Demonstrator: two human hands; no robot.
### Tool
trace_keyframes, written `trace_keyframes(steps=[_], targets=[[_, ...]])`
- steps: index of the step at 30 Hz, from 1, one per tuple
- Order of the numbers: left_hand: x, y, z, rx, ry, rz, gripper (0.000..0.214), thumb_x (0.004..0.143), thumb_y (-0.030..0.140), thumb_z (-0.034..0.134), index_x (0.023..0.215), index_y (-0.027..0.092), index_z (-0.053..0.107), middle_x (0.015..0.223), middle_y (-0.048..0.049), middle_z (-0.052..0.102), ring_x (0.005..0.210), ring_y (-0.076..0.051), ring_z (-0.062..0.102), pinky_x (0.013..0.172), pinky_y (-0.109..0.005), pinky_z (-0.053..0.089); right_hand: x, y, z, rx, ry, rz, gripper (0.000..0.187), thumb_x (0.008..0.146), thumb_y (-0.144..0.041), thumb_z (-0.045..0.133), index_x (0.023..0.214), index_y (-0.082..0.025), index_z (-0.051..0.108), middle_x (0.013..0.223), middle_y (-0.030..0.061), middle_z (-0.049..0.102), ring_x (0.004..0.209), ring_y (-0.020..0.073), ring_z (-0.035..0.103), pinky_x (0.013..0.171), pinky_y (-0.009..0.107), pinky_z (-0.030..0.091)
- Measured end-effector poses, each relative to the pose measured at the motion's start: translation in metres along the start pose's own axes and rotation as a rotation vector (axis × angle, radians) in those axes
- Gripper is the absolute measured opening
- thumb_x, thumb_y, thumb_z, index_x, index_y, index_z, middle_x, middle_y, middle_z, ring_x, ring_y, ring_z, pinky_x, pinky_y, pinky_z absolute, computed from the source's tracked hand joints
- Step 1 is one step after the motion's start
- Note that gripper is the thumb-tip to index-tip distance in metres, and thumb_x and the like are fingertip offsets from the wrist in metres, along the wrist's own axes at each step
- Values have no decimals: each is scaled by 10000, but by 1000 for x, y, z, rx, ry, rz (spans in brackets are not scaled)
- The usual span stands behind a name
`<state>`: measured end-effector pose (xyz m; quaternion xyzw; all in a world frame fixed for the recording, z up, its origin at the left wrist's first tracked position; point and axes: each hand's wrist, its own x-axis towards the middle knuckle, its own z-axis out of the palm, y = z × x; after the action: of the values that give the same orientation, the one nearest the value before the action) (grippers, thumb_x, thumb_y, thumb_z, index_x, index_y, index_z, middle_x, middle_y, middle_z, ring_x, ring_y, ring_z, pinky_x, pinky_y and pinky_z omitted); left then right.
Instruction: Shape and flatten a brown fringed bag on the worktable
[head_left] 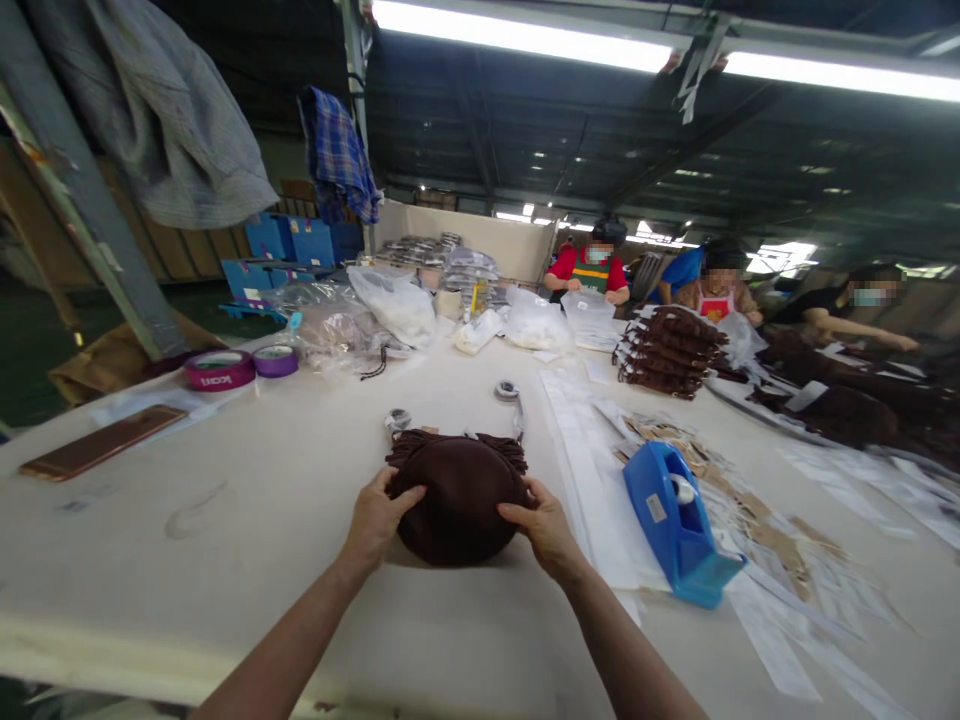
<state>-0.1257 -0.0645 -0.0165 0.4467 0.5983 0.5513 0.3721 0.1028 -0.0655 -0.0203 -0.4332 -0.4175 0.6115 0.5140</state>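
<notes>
A dark brown bra (457, 490) lies folded on the white table in front of me, its smooth rounded cup facing up and gathered fabric along its far edge. My left hand (379, 515) grips its left side, thumb on top and the other fingers partly hidden beneath. On the opposite side my right hand (547, 525) holds it the same way. Beyond the bra, a small grey coil (399, 420) and a second grey coil (507, 390) lie on the table; a thin band runs from the second towards the bra.
Right of my hands stand a blue tape dispenser (679, 530), white paper strips and tan tags (765, 530). Farther back is a stack of brown bras (667, 350). At left lie a phone (105, 442), tape rolls (219, 370) and plastic bags (330, 330). Several people work across the table.
</notes>
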Motion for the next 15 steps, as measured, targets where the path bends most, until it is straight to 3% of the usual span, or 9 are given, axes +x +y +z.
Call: trace_keyframes(steps=[7, 11, 15], targets=[[1, -9, -12, -163, -197, -158, 532, 447, 320, 752, 932, 167, 594, 833, -11, 673, 734, -196, 613, 677, -301, 499, 24, 19, 4, -138, 106, -57, 300, 445, -143, 726, 703, -172, 577, 609, -49, 587, 611, 142, 519, 592, 253, 392], [-1, -10, -31, -201, -297, -223, 386, 465, 314, 762, 790, 148, 635, 716, -11, 661, 650, -177, 598, 635, -298, 498, 25, 21, -3, -169, 40, -42, 336, 480, -169, 727, 795, -173, 613, 687, -19, 629, 672, 172, 553, 626, 277, 422], [-5, -7, -50, -231, -323, -253, 347, 513, 379, 756, 739, 138, 654, 732, -28, 662, 663, -155, 589, 671, -286, 493, 22, 19, -8, -150, 2, -30, 376, 520, -231, 734, 874, -181, 619, 788, 8, 655, 735, 196, 578, 656, 300, 448]])
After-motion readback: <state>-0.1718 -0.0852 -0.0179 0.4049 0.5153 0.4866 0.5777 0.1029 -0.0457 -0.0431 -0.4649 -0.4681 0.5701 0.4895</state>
